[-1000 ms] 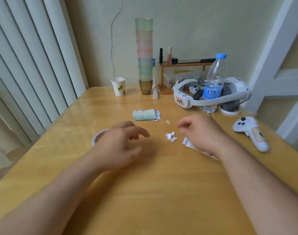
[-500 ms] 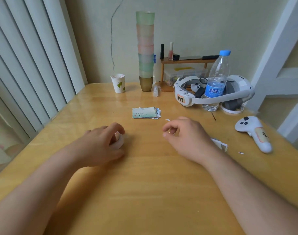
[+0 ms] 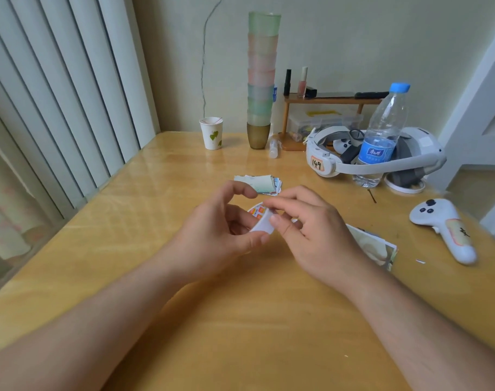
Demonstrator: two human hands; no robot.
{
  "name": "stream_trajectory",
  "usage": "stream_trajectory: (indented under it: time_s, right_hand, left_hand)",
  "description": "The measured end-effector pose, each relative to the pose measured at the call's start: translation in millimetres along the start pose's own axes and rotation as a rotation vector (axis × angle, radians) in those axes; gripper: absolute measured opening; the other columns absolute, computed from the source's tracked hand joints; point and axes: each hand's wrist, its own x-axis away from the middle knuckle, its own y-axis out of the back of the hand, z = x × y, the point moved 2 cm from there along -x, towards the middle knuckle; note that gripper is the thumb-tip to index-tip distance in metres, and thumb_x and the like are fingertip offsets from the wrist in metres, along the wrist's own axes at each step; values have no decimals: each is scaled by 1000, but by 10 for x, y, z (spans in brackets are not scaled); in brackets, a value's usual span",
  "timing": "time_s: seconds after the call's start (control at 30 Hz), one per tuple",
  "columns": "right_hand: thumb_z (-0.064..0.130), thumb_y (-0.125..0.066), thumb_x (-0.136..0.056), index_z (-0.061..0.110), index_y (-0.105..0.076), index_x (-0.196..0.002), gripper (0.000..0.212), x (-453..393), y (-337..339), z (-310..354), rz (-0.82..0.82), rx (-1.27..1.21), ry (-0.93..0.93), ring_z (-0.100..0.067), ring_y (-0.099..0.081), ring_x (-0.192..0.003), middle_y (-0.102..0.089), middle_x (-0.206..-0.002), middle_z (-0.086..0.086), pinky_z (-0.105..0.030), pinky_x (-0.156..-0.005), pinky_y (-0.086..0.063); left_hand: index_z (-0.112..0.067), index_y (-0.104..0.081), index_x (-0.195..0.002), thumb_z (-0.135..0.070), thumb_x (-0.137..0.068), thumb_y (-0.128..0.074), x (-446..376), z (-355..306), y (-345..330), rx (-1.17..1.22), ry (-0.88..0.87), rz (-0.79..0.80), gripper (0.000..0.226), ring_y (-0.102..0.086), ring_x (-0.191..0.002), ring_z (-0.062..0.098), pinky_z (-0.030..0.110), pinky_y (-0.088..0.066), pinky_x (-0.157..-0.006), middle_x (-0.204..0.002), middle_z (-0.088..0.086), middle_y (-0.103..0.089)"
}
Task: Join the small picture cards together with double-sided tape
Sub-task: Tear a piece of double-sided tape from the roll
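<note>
Both hands have come together over the middle of the tabletop (image 3: 240, 320) since half a second ago, when they lay apart on it, and a roll of double-sided tape (image 3: 262, 221) is now lifted between them. The left hand (image 3: 221, 235) grips the roll, thumb under its white rim and fingers curled behind it. The right hand (image 3: 311, 235) pinches at the roll's upper edge with thumb and forefinger; whether a tape end is caught there is too small to tell.

One stack of small picture cards (image 3: 257, 184) lies just beyond the hands; their number cannot be counted, since only edges show. One more folded picture sheet (image 3: 379, 249) lies by the right wrist, partly hidden under the hand.

Farther back stand one paper cup (image 3: 212, 134), one tall stack of plastic cups (image 3: 262, 80), one water bottle (image 3: 381, 136) and one headset (image 3: 376, 156) wrapped round it. One controller (image 3: 443, 227) lies near the right edge. A tiny white scrap (image 3: 420, 261) lies beside it.

The left edge runs along the vertical blinds (image 3: 57, 94). Bare wood stretches in front of the hands, crossed only by the forearms.
</note>
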Motion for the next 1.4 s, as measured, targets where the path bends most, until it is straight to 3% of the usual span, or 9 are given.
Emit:
stream_trajectory:
  time_s: [0.07, 0.27, 0.5, 0.73, 0.9, 1.0, 1.2, 1.3, 1.4]
  right_hand:
    - [18, -70, -96, 21, -76, -121, 25, 2, 4, -16, -16, 11, 5, -8, -62, -96, -61, -114, 10, -22, -83, -51]
    - [12, -81, -86, 19, -80, -109, 24, -4, 10, 17, -75, -66, 10, -10, -66, -88, -68, -107, 9, -17, -77, -54]
    - [12, -80, -87, 24, -80, -91, 13, 6, 3, 32, -75, -80, -10, -12, -69, -86, -70, -93, 12, -27, -72, -58]
    - [12, -78, -85, 20, -77, -85, 7, 7, -25, 109, -80, -26, 101, -14, -66, -74, -67, -83, 10, -33, -66, -55]
    - [11, -75, -86, 19, -73, -84, 9, 9, -19, 125, -99, -1, 117, -14, -63, -70, -64, -82, 11, -33, -63, -54]
    - [10, -75, -86, 18, -73, -83, 9, 1, -12, 146, -135, 5, 114, -12, -61, -70, -60, -79, 14, -28, -62, -52]
    - [7, -75, -86, 15, -72, -82, 9, 6, 6, 188, -180, 23, 150, -12, -60, -68, -61, -79, 10, -20, -62, -47]
    - [6, -73, -89, 15, -72, -88, 9, -2, 22, 192, -148, 1, 175, -12, -59, -69, -62, -83, 8, -24, -62, -46]
    - [4, -72, -91, 13, -73, -91, 10, -11, 28, 196, -128, -20, 197, -8, -57, -74, -63, -89, 8, -19, -66, -43]
  left_hand:
    - [-28, -53, -121, -9, -83, -88, -4, 9, -13, 20, 2, -1, 56, -62, -69, 24, 43, -53, -69, -91, 17, -77]
    - [-26, -52, -120, -6, -84, -86, -22, 0, -3, 29, 23, -45, 53, -58, -65, 22, 32, -50, -59, -90, 15, -78]
    - [-18, -64, -104, -15, -87, -84, -8, -30, -12, -36, 55, -77, 26, -55, -60, 15, 23, -45, -54, -79, 4, -77]
    - [-29, -67, -86, -25, -86, -78, 12, -3, -15, -254, -111, -122, 11, -46, -56, 7, 19, -40, -56, -69, -11, -65]
    - [-28, -67, -85, -29, -86, -70, 1, -11, -20, -311, -171, -131, 3, -45, -59, 11, 22, -41, -56, -70, -3, -65]
    - [-28, -67, -88, -21, -92, -74, -11, -20, -21, -320, -202, -134, 11, -49, -61, 19, 24, -43, -58, -69, 0, -65]
    - [-27, -64, -84, -18, -96, -70, -37, -45, -28, -271, -185, -79, 16, -44, -59, 12, 25, -41, -56, -62, -10, -57]
    - [-26, -64, -82, -32, -90, -68, -35, -68, -32, -159, -159, -66, 11, -42, -59, 13, 24, -38, -55, -61, -11, -52]
    - [-21, -66, -84, -43, -85, -65, -48, -73, -31, -99, -167, -59, 21, -42, -65, 20, 32, -38, -60, -68, 12, -52]
